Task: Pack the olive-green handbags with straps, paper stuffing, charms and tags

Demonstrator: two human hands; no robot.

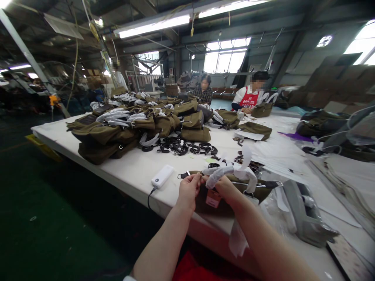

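Observation:
An olive handbag (265,190) lies at the near edge of the white table, with its handle (218,174) wrapped in white padding. My left hand (190,188) is at the bag's upper left edge, thumb and fingers pinched together on something too small to make out. Close beside it, my right hand (223,188) reaches under the wrapped handle. Its fingers curl in toward the left fingertips and are partly hidden, so I cannot tell what they hold. Below the hands, a small pinkish tag (213,198) hangs against the bag's front.
A white power bank (162,175) with a black cable lies left of my hands. Beyond it are coiled black straps (181,147) and a big heap of olive bags (117,132). A grey bag (306,214) lies at right. Co-workers, one in a red apron (249,99), are across the table.

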